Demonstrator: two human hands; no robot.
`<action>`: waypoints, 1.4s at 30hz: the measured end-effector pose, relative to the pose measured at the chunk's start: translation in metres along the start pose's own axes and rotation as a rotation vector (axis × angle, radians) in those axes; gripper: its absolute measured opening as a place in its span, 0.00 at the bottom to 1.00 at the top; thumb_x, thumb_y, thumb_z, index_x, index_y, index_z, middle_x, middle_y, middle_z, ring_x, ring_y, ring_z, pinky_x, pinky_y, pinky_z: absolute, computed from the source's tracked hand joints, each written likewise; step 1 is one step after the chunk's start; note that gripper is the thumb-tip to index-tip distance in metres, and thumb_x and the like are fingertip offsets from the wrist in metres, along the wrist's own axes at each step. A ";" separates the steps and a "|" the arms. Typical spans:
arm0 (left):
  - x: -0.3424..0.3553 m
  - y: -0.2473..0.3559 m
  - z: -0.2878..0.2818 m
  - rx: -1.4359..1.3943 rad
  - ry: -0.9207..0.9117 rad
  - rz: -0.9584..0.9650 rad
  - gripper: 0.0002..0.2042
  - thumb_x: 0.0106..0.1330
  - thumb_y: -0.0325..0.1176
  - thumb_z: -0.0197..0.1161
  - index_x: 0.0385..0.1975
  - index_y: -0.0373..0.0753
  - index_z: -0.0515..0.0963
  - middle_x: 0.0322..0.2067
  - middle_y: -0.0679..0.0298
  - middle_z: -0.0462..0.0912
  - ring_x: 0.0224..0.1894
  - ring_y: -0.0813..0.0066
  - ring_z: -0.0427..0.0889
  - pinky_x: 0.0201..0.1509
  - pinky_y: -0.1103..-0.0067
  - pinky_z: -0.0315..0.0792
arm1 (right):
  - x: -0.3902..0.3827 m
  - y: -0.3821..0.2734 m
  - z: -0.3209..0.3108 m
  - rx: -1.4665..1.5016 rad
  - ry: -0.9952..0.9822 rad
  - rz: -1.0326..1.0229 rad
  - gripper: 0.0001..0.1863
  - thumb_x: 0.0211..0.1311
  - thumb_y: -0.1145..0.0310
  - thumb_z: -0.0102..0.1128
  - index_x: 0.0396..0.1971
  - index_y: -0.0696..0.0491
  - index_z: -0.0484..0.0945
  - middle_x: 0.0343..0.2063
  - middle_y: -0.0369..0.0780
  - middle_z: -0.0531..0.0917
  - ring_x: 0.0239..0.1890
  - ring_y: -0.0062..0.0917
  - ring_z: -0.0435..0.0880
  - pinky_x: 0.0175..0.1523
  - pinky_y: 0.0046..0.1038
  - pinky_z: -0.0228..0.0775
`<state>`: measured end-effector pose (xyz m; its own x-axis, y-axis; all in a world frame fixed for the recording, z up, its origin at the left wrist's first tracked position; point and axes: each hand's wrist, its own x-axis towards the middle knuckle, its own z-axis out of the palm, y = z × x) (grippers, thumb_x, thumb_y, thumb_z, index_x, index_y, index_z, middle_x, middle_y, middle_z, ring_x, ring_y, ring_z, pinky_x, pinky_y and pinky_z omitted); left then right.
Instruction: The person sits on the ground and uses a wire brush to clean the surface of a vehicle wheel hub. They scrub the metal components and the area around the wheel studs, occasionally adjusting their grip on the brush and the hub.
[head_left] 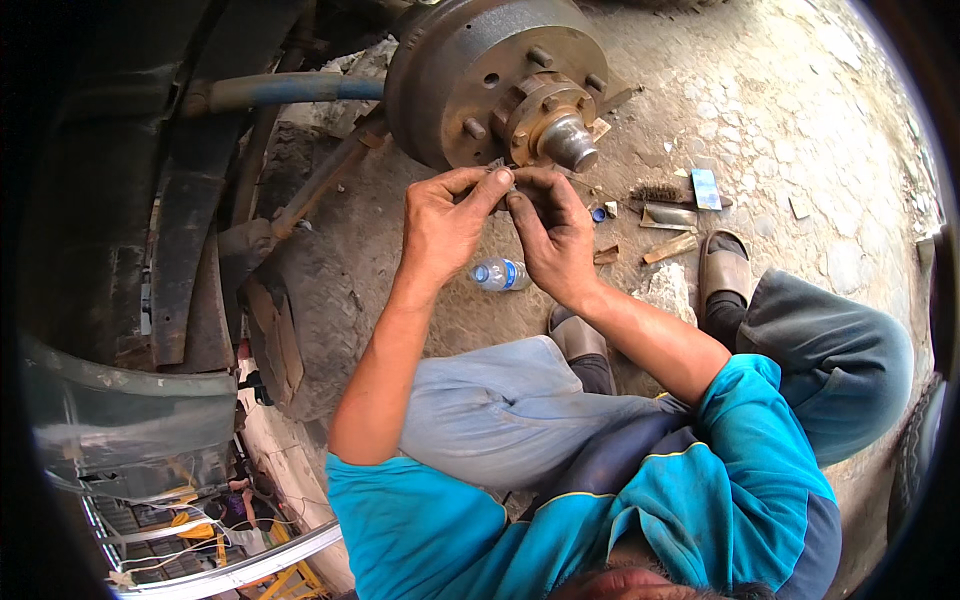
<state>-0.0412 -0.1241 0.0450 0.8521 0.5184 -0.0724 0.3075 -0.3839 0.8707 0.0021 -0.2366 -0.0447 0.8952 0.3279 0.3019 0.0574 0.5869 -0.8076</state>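
My left hand (446, 215) and my right hand (552, 230) meet just below the rusty hub (530, 115) on a large brake drum (430, 85). Both have thumb and fingers pinched on a small greyish piece (499, 167), too small and covered to identify. Below my hands a plastic bottle (500, 274) with a blue label lies on the ground. To the right are a brush (655, 192), a blue flat packet (706, 188), a curved metal piece (665, 215), a small blue cap (598, 214) and a wooden piece (668, 247).
The dark vehicle underside (120, 200) fills the left, with a blue-grey bar (280, 88) reaching toward the drum. My bent legs and sandalled feet (725, 275) are at lower right, on cracked, dusty ground (800, 120). A tyre (915, 450) shows at the right edge.
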 end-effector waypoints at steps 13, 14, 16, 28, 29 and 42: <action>-0.003 -0.001 -0.017 -0.281 -0.073 -0.081 0.12 0.63 0.26 0.75 0.45 0.30 0.85 0.37 0.58 0.90 0.38 0.75 0.88 0.44 0.79 0.83 | 0.010 -0.008 -0.015 -0.213 -0.179 -0.108 0.10 0.67 0.79 0.66 0.46 0.61 0.80 0.33 0.45 0.89 0.35 0.24 0.90 0.38 0.25 0.82; -0.004 0.000 -0.018 -0.297 -0.082 -0.080 0.12 0.63 0.26 0.75 0.45 0.30 0.85 0.38 0.58 0.90 0.38 0.75 0.88 0.45 0.78 0.83 | 0.010 -0.010 -0.016 -0.245 -0.192 -0.111 0.10 0.66 0.80 0.66 0.46 0.61 0.81 0.33 0.45 0.89 0.34 0.25 0.90 0.37 0.26 0.82; -0.006 0.001 -0.020 -0.329 -0.099 -0.079 0.13 0.63 0.24 0.74 0.46 0.30 0.85 0.39 0.57 0.90 0.39 0.74 0.88 0.45 0.78 0.84 | 0.010 -0.006 -0.017 -0.288 -0.199 -0.223 0.13 0.64 0.80 0.67 0.48 0.60 0.81 0.33 0.47 0.88 0.33 0.29 0.91 0.37 0.27 0.81; -0.013 0.001 -0.036 -0.333 -0.143 0.028 0.11 0.61 0.19 0.74 0.43 0.31 0.85 0.39 0.57 0.89 0.41 0.74 0.89 0.50 0.78 0.84 | 0.017 -0.010 -0.028 -0.447 -0.390 -0.456 0.21 0.62 0.81 0.68 0.55 0.56 0.81 0.34 0.47 0.86 0.31 0.38 0.88 0.34 0.33 0.79; -0.013 0.002 -0.037 -0.312 -0.146 0.055 0.10 0.61 0.19 0.74 0.42 0.32 0.86 0.38 0.57 0.89 0.41 0.74 0.88 0.49 0.78 0.84 | 0.017 -0.010 -0.028 -0.459 -0.411 -0.465 0.21 0.62 0.81 0.68 0.55 0.57 0.80 0.34 0.47 0.86 0.31 0.38 0.88 0.34 0.33 0.79; -0.009 0.011 -0.042 -0.271 -0.179 0.000 0.07 0.61 0.25 0.76 0.35 0.32 0.85 0.32 0.60 0.88 0.34 0.77 0.86 0.41 0.79 0.82 | 0.019 -0.017 -0.021 -0.361 -0.398 -0.319 0.15 0.64 0.79 0.66 0.50 0.59 0.81 0.32 0.48 0.86 0.33 0.40 0.88 0.36 0.35 0.78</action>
<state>-0.0629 -0.1010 0.0759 0.9205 0.3663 -0.1359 0.2041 -0.1542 0.9667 0.0277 -0.2560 -0.0356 0.5800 0.4696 0.6656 0.5023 0.4371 -0.7461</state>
